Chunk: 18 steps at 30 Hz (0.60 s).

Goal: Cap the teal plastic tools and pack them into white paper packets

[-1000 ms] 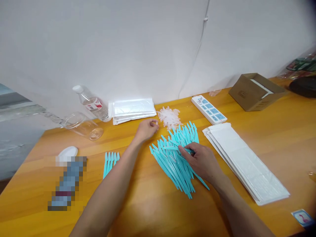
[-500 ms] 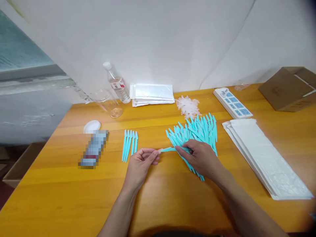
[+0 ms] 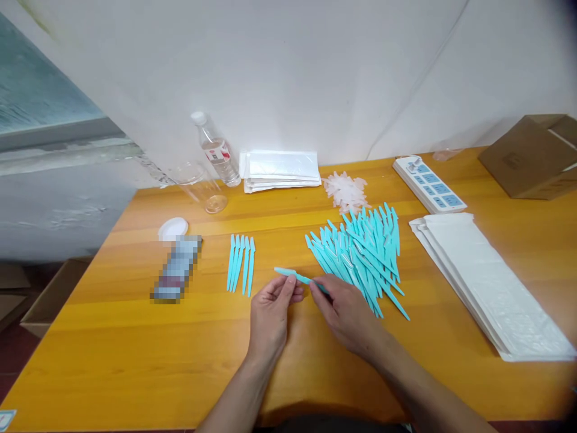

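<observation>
Over the middle of the desk (image 3: 157,361), toward its near edge, a slim turquoise stick (image 3: 285,272) is held between both hands. It is long and narrow, with a flatter, tapering section at its left end, a notch-like step beside that, and a straight handle running right. It lies nearly level across the view, its left end slightly higher than its right.

The fingers of the left hand (image 3: 273,307) are together, clamped on the stick, the thumb on top at the step; the tapering tip sticks out to the left beyond them. The fingers of the right hand (image 3: 345,307) are closed on the handle, thumb along it, hiding part of its right end. A short stretch of turquoise shows between the two grips.

Just beyond the right hand, a loose heap of similar sticks (image 3: 360,255) spreads toward the desk's right side, the sticks crossing one another. Left of the left hand, a row of matching sticks (image 3: 241,264) lies side by side, tips toward the far edge. A pile of small translucent pieces (image 3: 345,191) sits near the far edge, behind the heap. White flat packets (image 3: 487,282) lie slanted toward the near right corner.
</observation>
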Each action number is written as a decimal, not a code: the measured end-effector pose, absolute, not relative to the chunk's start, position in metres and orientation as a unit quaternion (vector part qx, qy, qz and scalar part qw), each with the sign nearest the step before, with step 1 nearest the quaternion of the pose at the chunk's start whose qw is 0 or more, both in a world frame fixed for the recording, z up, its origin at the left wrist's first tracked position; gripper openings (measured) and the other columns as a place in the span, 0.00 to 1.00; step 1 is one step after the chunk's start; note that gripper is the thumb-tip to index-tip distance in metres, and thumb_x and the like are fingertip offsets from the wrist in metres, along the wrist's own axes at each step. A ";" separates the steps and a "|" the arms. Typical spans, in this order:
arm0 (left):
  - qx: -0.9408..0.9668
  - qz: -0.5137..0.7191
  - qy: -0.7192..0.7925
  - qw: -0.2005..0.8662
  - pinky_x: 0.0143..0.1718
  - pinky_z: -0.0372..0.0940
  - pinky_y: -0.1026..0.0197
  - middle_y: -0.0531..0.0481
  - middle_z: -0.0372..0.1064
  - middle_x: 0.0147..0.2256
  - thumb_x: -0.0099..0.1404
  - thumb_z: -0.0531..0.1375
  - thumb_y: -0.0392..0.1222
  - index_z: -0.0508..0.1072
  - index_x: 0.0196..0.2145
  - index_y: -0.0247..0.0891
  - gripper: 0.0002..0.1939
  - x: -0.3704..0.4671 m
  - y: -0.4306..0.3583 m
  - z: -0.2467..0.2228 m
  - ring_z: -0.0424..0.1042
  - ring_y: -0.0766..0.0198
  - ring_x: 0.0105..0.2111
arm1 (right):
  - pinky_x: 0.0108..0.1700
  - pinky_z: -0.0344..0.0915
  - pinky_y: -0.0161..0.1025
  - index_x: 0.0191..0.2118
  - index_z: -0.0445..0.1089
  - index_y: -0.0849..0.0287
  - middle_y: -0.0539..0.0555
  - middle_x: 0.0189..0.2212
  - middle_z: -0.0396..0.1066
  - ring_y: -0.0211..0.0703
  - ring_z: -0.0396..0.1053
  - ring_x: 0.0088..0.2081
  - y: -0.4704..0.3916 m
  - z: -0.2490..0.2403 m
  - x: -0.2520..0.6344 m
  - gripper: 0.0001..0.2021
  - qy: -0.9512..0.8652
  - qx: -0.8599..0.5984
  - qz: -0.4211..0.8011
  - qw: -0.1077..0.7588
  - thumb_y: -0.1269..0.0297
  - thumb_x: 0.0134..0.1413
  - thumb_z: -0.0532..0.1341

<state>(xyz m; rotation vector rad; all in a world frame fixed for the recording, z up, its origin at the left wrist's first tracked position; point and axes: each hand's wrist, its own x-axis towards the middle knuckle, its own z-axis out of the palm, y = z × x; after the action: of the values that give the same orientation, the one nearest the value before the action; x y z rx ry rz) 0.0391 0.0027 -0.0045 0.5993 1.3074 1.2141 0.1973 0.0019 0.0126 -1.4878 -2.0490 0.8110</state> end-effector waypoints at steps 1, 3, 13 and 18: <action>0.278 0.508 0.571 0.582 0.32 0.68 0.66 0.48 0.77 0.31 0.56 0.69 0.51 0.78 0.35 0.33 0.17 0.036 0.005 -0.005 0.73 0.68 0.29 | 0.40 0.60 0.37 0.39 0.70 0.58 0.54 0.34 0.73 0.42 0.70 0.37 -0.002 0.011 0.194 0.14 -0.750 -0.534 0.312 0.235 0.63 0.70 0.48; 0.333 0.468 0.595 0.562 0.28 0.65 0.66 0.48 0.76 0.30 0.58 0.67 0.52 0.79 0.36 0.34 0.18 0.024 0.014 -0.005 0.72 0.67 0.27 | 0.38 0.60 0.37 0.38 0.69 0.57 0.53 0.33 0.73 0.42 0.70 0.35 -0.008 0.010 0.190 0.14 -0.756 -0.522 0.331 0.214 0.64 0.70 0.48; 0.590 0.207 0.768 0.140 0.36 0.63 0.55 0.47 0.78 0.35 0.67 0.57 0.49 0.80 0.38 0.41 0.14 -0.019 0.065 -0.007 0.75 0.53 0.35 | 0.33 0.55 0.38 0.36 0.73 0.57 0.51 0.28 0.72 0.42 0.68 0.29 -0.014 0.006 0.197 0.14 -0.753 -0.561 0.295 0.179 0.58 0.66 0.53; 0.676 0.231 0.700 -0.016 0.46 0.63 0.53 0.43 0.76 0.44 0.69 0.56 0.46 0.78 0.46 0.41 0.14 -0.020 0.027 -0.018 0.73 0.52 0.45 | 0.30 0.54 0.37 0.35 0.75 0.57 0.49 0.24 0.70 0.38 0.65 0.24 -0.023 -0.004 0.225 0.15 -0.730 -0.597 0.217 0.251 0.57 0.66 0.54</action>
<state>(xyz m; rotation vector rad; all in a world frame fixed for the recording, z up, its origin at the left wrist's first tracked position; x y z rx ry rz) -0.0196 0.0268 -0.0184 2.1460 2.2200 0.7322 0.2246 -0.0225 -0.0040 -1.6253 -1.9881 0.5910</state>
